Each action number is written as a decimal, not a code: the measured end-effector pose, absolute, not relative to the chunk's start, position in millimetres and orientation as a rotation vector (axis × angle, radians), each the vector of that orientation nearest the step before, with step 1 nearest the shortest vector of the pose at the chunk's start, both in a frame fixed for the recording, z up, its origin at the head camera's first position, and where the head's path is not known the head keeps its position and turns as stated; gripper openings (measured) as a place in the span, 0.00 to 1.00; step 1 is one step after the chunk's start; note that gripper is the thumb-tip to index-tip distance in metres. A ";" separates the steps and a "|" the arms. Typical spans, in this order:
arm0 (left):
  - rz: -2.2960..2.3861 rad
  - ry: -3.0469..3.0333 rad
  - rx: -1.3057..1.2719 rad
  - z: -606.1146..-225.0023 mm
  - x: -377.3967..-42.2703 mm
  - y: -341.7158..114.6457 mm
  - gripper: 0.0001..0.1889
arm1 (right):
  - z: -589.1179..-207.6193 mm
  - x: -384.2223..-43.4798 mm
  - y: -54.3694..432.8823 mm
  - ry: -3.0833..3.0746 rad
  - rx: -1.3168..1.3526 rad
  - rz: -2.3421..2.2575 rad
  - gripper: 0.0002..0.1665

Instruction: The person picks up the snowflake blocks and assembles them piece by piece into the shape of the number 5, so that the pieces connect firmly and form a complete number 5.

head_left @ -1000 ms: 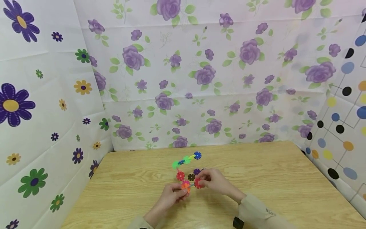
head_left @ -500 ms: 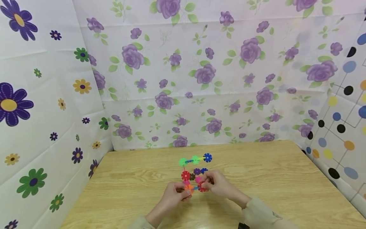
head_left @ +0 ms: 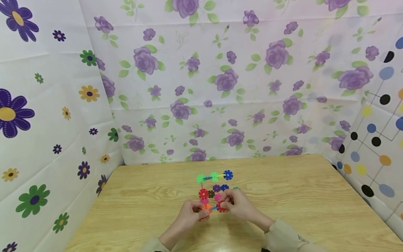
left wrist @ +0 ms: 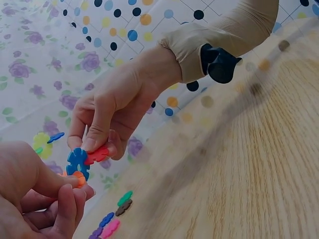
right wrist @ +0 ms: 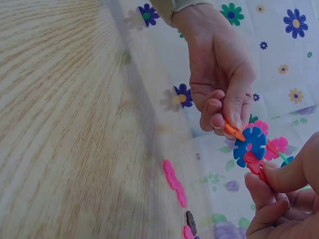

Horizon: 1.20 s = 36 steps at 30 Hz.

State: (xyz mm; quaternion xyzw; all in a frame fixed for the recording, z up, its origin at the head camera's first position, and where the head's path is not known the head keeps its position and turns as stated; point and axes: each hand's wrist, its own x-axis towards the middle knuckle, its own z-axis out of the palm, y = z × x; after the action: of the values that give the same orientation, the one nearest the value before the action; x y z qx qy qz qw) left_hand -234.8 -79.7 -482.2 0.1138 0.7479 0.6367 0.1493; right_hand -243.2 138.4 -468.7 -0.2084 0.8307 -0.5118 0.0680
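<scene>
A chain of notched plastic snowflake discs is held up between both hands. My left hand (head_left: 189,214) pinches its orange disc (right wrist: 234,132) between thumb and fingers. Thumb and fingertips of my right hand (head_left: 241,205) pinch the red disc (left wrist: 97,155) at the near end. A blue disc (right wrist: 250,146) joins the orange and red ones, its slots meeting theirs. From the orange disc the chain climbs through pink, red (head_left: 203,194) and green (head_left: 200,179) discs. It then bends right across to a blue disc (head_left: 228,175) at its far end.
Loose discs lie on the wooden table (head_left: 141,203) behind the hands: brown (head_left: 211,194), purple (head_left: 216,188), blue (head_left: 225,188) and pink ones, plus a green disc (head_left: 236,189) partly covered by the right hand. Patterned cloths (head_left: 195,80) hang around the table's back and sides.
Over the second the chain has swung a little right and turned, so its far row shows more spread out. Both hands have shifted slightly right and down, keeping their pinch on the orange and red discs.
</scene>
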 end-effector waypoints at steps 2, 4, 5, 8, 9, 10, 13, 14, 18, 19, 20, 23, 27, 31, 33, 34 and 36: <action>1.829 2.147 0.329 -481.4 -234.3 -79.8 0.08 | -468.7 -242.5 137.9 2.510 -0.624 -1.542 0.02; 1.829 2.146 0.329 -480.7 -233.7 -80.0 0.08 | -469.1 -242.1 137.5 2.514 -0.621 -1.545 0.03; 1.829 2.147 0.328 -480.2 -233.4 -80.1 0.08 | -469.4 -242.0 137.4 2.514 -0.620 -1.549 0.03; 1.834 2.148 0.332 -479.3 -232.9 -80.5 0.08 | -470.8 -242.0 137.4 2.497 -0.616 -1.573 0.04; 1.833 2.150 0.337 -478.9 -232.7 -80.6 0.08 | -471.1 -242.1 137.6 2.487 -0.613 -1.585 0.04; 1.831 2.153 0.342 -478.6 -232.7 -80.6 0.08 | -471.5 -242.4 137.8 2.475 -0.607 -1.598 0.04; 1.816 2.147 0.355 -478.1 -233.4 -82.2 0.09 | -472.7 -244.8 138.3 2.458 -0.597 -1.611 0.03; 1.810 2.141 0.354 -477.6 -233.9 -83.0 0.09 | -473.0 -246.1 138.5 2.460 -0.599 -1.610 0.03; 1.776 2.112 0.369 -473.7 -236.4 -86.4 0.10 | -472.3 -250.7 139.6 2.449 -0.607 -1.610 0.03; 1.768 2.107 0.372 -472.4 -237.2 -86.8 0.11 | -471.8 -251.4 140.0 2.438 -0.607 -1.617 0.04; 1.760 2.103 0.375 -471.3 -237.6 -87.1 0.12 | -471.5 -252.0 140.4 2.430 -0.605 -1.622 0.05; 1.731 2.093 0.380 -470.7 -239.3 -87.5 0.14 | -471.3 -253.3 141.6 2.412 -0.601 -1.638 0.06; 1.700 2.040 0.359 -473.3 -240.8 -87.7 0.19 | -470.4 -254.2 142.5 2.384 -0.590 -1.654 0.06; 1.759 1.927 0.298 -479.0 -240.5 -84.6 0.19 | -469.1 -253.4 142.0 2.384 -0.604 -1.642 0.05; 1.820 1.863 0.253 -481.9 -240.1 -81.1 0.16 | -469.4 -253.2 141.0 2.394 -0.623 -1.628 0.05; 1.852 1.829 0.232 -483.2 -239.9 -79.2 0.15 | -469.7 -253.1 140.4 2.396 -0.632 -1.623 0.05; 1.915 1.759 0.181 -484.9 -239.3 -75.3 0.16 | -470.5 -252.8 139.2 2.406 -0.649 -1.610 0.04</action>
State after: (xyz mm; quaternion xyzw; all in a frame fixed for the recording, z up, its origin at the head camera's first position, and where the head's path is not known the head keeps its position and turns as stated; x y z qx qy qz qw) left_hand -239.3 -75.3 -484.9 0.0672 0.6508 0.7085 0.2645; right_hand -252.8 139.2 -470.5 -0.2179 0.8078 -0.5406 0.0875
